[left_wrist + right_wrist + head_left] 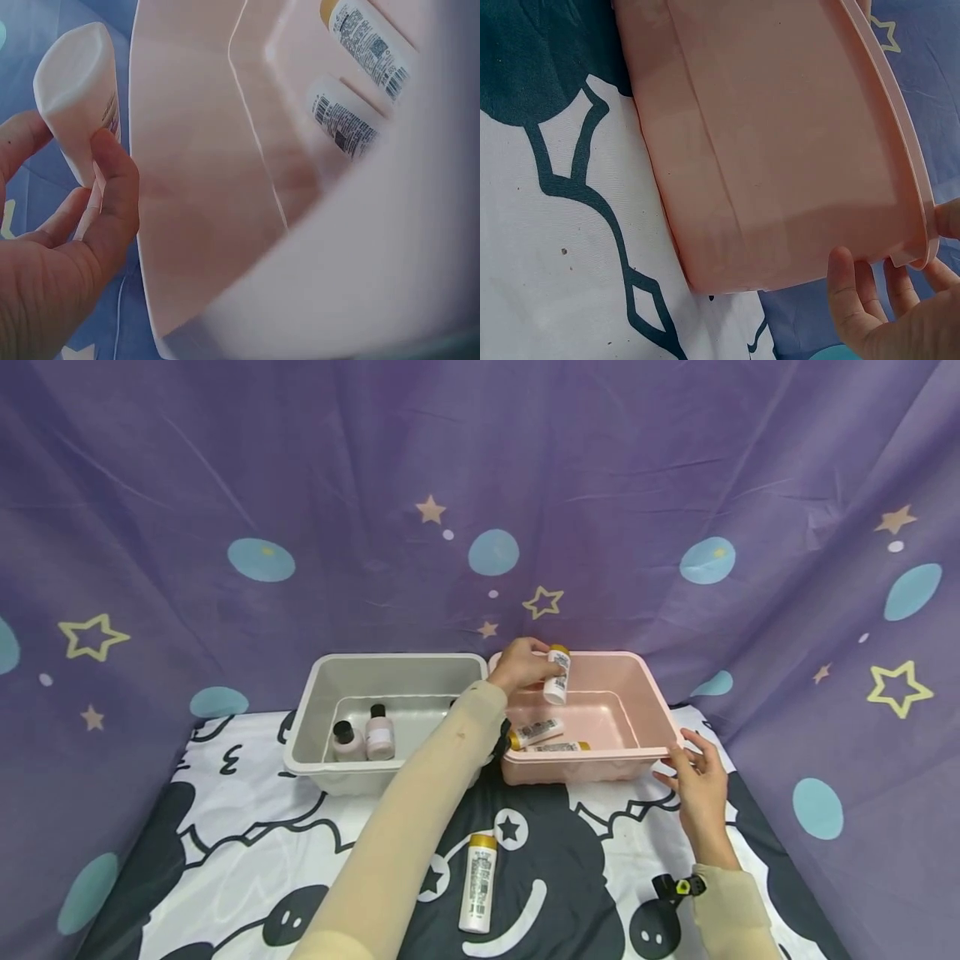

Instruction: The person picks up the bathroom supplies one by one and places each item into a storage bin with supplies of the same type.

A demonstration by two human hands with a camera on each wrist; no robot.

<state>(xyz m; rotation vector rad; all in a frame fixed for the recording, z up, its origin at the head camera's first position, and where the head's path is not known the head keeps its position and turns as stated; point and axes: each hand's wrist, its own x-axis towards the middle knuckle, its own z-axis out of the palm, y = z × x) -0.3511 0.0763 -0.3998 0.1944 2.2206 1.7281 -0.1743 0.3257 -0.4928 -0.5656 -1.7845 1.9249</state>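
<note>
My left hand [523,665] pinches a white bottle with a gold cap [556,687] above the back left part of the pink bin [585,766]. The left wrist view shows that bottle's white base [71,67] turned up between thumb and fingers. Two more gold-capped bottles lie in the pink bin, one [542,731] behind the other [558,747]. At the bin's front right corner, my right hand [701,785] holds the rim; in the right wrist view the thumb is over the rim [919,195] and the fingers are below it.
Left of the pink bin stands a grey-white bin [322,768], with a black-capped bottle [380,735] and another [347,743] inside; my left forearm partly hides it. Another gold-capped bottle [478,885] lies on the patterned cloth [247,860] in front. A purple curtain [360,485] hangs behind.
</note>
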